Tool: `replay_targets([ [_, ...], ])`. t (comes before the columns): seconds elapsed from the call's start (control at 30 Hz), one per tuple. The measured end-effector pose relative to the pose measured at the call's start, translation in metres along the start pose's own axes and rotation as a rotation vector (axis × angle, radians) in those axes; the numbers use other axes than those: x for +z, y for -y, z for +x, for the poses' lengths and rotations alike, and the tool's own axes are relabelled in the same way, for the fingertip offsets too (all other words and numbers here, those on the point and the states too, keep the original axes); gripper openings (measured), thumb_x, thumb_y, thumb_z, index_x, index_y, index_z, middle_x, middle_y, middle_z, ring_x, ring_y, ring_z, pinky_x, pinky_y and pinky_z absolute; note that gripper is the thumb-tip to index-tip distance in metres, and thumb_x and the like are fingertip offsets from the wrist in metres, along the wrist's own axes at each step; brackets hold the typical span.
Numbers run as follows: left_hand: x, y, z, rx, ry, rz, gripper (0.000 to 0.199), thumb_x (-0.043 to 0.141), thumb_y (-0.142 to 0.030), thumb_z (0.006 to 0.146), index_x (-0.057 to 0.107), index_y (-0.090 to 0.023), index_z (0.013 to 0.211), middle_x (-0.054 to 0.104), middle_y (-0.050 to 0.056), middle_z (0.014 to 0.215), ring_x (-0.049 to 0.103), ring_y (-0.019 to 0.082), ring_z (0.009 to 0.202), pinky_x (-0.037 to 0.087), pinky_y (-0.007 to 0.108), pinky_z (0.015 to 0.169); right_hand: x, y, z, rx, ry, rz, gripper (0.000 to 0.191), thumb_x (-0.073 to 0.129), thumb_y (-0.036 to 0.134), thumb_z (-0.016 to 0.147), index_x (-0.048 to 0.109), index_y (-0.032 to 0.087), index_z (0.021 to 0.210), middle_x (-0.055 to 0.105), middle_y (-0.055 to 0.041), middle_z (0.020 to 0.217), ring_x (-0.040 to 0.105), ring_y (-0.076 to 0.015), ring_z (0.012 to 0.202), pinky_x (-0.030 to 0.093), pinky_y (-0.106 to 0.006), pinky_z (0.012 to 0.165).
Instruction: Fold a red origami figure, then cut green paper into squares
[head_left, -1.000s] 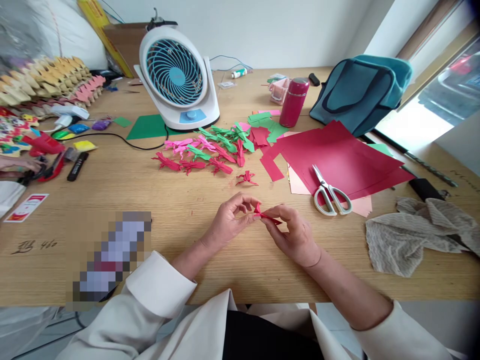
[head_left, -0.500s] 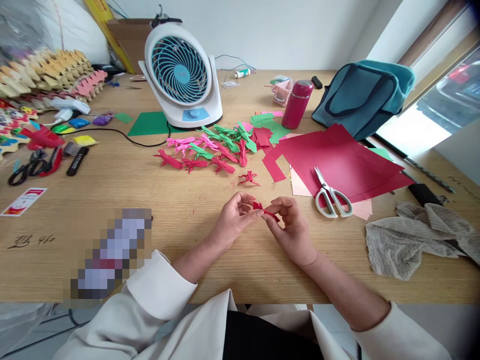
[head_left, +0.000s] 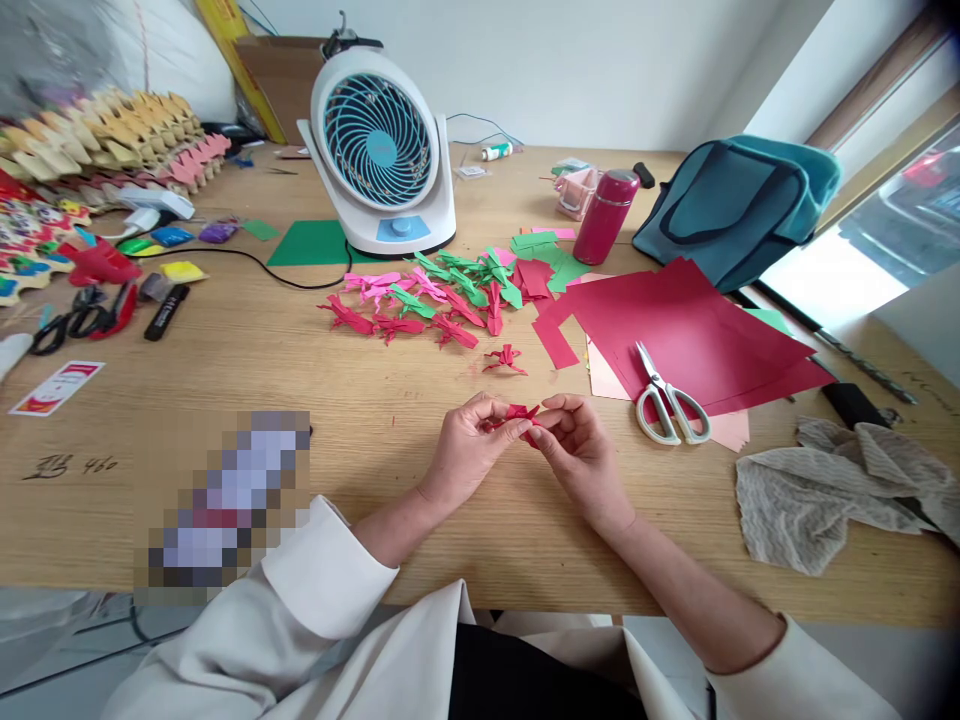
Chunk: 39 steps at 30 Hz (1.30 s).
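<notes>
Between my two hands is a small piece of folded red paper (head_left: 523,412), held above the table in front of me. My left hand (head_left: 474,440) pinches its left side with thumb and fingers. On the other side, my right hand (head_left: 583,455) grips the paper's right end with thumb and forefinger. Fingers cover part of the folds. Just beyond my hands lies a red folded paper figure (head_left: 505,359) with thin legs. Farther back are several red paper figures (head_left: 456,331), green paper figures (head_left: 469,280) and pink paper figures (head_left: 373,286) in a loose cluster.
White-handled scissors (head_left: 671,400) lie on red paper sheets (head_left: 697,330) to the right. Behind stand a fan (head_left: 382,150), a red flask (head_left: 606,217) and a teal bag (head_left: 739,210). A grey cloth (head_left: 795,505) is at the right, a black marker (head_left: 166,313) at the left.
The red paper has been turned in my fingers, and its right end now points upward rather than down to the right. My view has shifted slightly.
</notes>
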<state>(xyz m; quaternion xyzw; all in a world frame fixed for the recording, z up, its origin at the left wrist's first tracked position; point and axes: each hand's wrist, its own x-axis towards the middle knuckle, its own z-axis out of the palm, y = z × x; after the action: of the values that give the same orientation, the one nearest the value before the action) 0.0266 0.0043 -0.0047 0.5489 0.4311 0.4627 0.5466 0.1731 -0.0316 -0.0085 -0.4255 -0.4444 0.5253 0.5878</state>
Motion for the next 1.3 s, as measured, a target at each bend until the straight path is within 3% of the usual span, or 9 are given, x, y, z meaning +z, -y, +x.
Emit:
replay_targets([
  [0.27,0.002,-0.004,-0.003,0.122,0.025,0.119,0.019,0.074,-0.035,0.079,0.073,-0.017,0.083,0.063,0.003,0.084,0.059,0.015,0.080,0.046,0.025,0.070,0.004,0.004,0.001,0.067,-0.035,0.065,0.033,0.080,0.037,0.076,0.056,0.025,0.095,0.066,0.0033,0.073,0.060,-0.0134,0.070,0.052,-0.029,0.073],
  [0.47,-0.002,0.000,0.001,0.136,0.039,0.156,0.018,0.070,-0.034,0.083,0.070,-0.016,0.083,0.061,0.003,0.084,0.058,0.014,0.078,0.047,0.025,0.070,0.003,0.001,0.002,0.067,-0.005,0.055,0.028,0.078,0.036,0.078,0.058,0.024,0.093,0.067,0.0021,0.074,0.061,-0.0130,0.070,0.052,-0.029,0.072],
  [0.8,-0.009,-0.008,0.003,0.263,0.063,0.405,0.007,0.065,-0.016,0.083,0.065,-0.016,0.076,0.063,0.001,0.080,0.059,0.014,0.080,0.045,0.025,0.074,0.000,0.000,-0.002,0.012,0.094,-0.079,0.019,0.069,0.037,0.087,0.059,0.024,0.098,0.066,-0.0023,0.096,0.063,-0.0160,0.092,0.051,-0.031,0.086],
  [1.0,-0.007,-0.010,0.000,0.215,0.089,0.401,0.007,0.068,-0.021,0.083,0.072,-0.017,0.080,0.070,0.002,0.081,0.064,0.014,0.079,0.047,0.024,0.075,-0.005,-0.002,0.000,-0.053,0.051,-0.231,0.017,0.067,0.037,0.088,0.062,0.022,0.092,0.064,-0.0021,0.089,0.061,-0.0153,0.082,0.050,-0.030,0.078],
  [1.3,-0.011,-0.014,0.004,-0.013,0.186,0.180,0.017,0.071,-0.032,0.080,0.074,-0.015,0.080,0.076,0.003,0.077,0.070,0.016,0.073,0.053,0.024,0.072,-0.005,-0.002,0.006,0.030,0.083,-0.017,0.022,0.072,0.040,0.083,0.060,0.021,0.086,0.065,0.0000,0.073,0.063,-0.0153,0.069,0.051,-0.031,0.069],
])
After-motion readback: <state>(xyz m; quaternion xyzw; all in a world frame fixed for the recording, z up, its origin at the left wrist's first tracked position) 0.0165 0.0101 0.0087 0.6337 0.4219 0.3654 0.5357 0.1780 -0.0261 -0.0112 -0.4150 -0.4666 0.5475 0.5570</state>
